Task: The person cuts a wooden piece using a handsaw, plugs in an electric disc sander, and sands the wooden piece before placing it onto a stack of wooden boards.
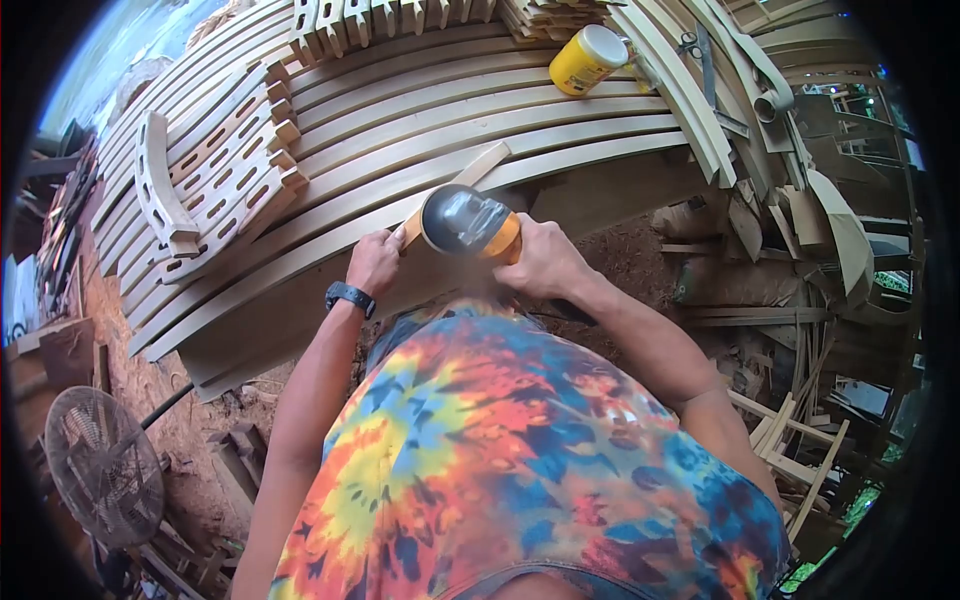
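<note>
My left hand [377,262], with a dark watch on its wrist, is closed on the near end of a wooden piece [483,165]. That piece slants away to the right over the slatted wooden bench top [350,180]. My right hand [543,262] is wrapped round an orange and black power tool [468,222]. The tool's round dark head lies over the middle of the wooden piece and hides part of it. Slotted wooden pieces [225,150] lie side by side on the slats to the left, with one curved piece [160,190] at their outer side.
A yellow tub with a white lid [588,60] stands at the back. More slotted pieces [380,15] line the far edge. Long boards [680,90] and a metal square [705,65] lie at the right. A round fan [104,466] is at lower left.
</note>
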{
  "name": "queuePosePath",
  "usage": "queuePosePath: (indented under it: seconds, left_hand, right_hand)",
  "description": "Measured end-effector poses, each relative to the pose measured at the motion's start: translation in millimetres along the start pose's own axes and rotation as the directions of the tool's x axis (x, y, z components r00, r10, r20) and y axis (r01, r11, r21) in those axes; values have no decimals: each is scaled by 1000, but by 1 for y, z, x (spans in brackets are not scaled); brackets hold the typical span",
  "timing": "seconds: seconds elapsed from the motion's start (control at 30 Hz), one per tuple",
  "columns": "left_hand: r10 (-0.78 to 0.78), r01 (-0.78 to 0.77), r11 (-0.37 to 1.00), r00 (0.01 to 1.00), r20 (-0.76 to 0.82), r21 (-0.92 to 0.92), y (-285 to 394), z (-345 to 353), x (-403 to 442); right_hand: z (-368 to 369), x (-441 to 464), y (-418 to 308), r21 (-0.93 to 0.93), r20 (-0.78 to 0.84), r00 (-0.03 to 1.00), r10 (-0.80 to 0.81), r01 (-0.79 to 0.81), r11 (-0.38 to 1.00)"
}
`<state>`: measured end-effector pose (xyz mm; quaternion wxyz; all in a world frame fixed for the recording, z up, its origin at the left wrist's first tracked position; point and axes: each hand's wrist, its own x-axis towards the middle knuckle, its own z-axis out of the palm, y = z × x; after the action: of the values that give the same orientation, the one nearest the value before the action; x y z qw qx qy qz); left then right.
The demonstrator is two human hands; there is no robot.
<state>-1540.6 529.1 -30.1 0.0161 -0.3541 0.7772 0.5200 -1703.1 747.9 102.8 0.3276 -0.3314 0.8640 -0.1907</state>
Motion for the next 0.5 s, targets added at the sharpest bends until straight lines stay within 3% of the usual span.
queuePosePath:
  seconds: [0.2, 0.4, 0.5]
  left_hand:
    - [10, -10, 1000, 1000, 9, -9, 5, -2, -2]
    - [-8, 7, 999, 1000, 28, 49, 3, -3, 1]
    - [-17, 15, 999, 999, 49, 46, 13, -7, -7]
  right_hand:
    - [-22, 15, 22, -12, -164, 986, 19, -21, 1000]
    - [-67, 34, 50, 86, -200, 957, 210, -197, 977]
    - [-76, 36, 67, 62, -326, 921, 214, -205, 977]
